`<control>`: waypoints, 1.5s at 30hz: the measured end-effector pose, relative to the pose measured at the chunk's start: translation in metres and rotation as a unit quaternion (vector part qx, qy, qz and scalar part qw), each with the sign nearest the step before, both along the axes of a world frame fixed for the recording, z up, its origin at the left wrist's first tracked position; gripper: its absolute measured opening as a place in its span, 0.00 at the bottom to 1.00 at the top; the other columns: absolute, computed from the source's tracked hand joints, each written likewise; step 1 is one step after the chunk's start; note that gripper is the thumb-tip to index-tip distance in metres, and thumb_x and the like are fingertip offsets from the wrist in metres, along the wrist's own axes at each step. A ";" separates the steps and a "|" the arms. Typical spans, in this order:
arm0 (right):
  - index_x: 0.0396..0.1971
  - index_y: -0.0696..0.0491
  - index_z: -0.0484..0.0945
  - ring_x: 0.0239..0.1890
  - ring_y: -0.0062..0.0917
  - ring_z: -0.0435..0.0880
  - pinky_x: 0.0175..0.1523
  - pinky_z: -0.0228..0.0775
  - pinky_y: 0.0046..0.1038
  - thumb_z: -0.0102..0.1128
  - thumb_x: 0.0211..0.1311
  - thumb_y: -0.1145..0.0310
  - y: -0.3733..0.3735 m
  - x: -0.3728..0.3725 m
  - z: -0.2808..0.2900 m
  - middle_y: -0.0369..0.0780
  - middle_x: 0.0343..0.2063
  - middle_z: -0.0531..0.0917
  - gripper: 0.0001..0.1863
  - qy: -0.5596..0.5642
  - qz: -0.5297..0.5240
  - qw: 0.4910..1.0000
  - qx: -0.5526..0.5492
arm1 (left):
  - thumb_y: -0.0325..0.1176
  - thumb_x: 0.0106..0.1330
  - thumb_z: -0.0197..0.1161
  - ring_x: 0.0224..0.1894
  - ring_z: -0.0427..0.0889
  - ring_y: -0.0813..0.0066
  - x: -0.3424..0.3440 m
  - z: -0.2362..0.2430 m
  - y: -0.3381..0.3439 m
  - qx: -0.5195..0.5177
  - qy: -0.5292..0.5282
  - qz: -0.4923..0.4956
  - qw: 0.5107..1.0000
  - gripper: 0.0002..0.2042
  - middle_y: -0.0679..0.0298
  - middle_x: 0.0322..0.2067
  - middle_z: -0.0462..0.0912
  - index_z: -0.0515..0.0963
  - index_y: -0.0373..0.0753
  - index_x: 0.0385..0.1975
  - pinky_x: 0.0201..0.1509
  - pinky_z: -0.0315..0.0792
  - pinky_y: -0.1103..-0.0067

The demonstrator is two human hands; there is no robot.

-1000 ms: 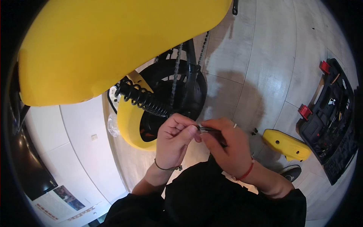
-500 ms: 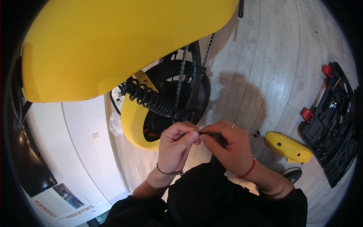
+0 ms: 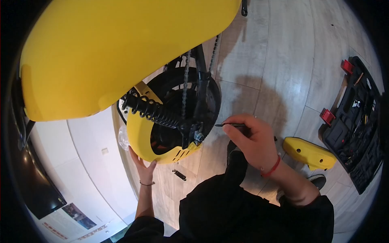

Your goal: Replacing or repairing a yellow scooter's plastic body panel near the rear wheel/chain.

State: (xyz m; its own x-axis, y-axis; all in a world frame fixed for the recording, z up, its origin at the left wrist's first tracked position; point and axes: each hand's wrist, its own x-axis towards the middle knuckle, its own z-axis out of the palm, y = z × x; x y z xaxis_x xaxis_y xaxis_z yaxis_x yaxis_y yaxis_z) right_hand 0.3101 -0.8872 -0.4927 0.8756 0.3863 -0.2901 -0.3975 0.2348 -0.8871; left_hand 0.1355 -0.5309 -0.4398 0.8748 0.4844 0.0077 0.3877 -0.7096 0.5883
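Observation:
Low on the left, my left hand [image 3: 144, 170] grips the lower edge of a yellow fender [image 3: 137, 133], its thumb and fingers spread around the rim. My right hand [image 3: 255, 139] pinches a thin dark rod-like tool [image 3: 221, 125], its tip pointing left toward the wheel's hub. Between that tip and the fender sits the axle end with a metal nut [image 3: 198, 137], apart from the tool. A black coil-spring shock absorber [image 3: 152, 108] and a chain [image 3: 185, 85] run to the hub beside the black wheel [image 3: 216, 93].
A large yellow body panel [image 3: 121, 52] overhangs the wheel. On the wood-look floor lie a small black part [image 3: 179, 175], a yellow cover with holes [image 3: 310, 154] and an open black tool case [image 3: 352, 129] with red latches. A clear plastic bag [image 3: 123, 137] rests by the white cabinet [image 3: 93, 162].
My hands were together before me at the thin dark piece. The left has let go and moved down-left onto the fender; the right keeps the tool, slightly farther right and up.

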 end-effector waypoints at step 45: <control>0.37 0.58 0.81 0.26 0.15 0.76 0.32 0.68 0.19 0.62 0.58 0.67 0.022 0.018 -0.059 0.38 0.25 0.82 0.11 0.056 -0.043 0.997 0.006 | 0.32 0.51 0.65 0.42 0.79 0.70 0.190 0.110 -0.068 -0.024 0.224 -0.100 0.969 0.33 0.58 0.43 0.76 0.59 0.33 0.58 0.47 0.76 0.77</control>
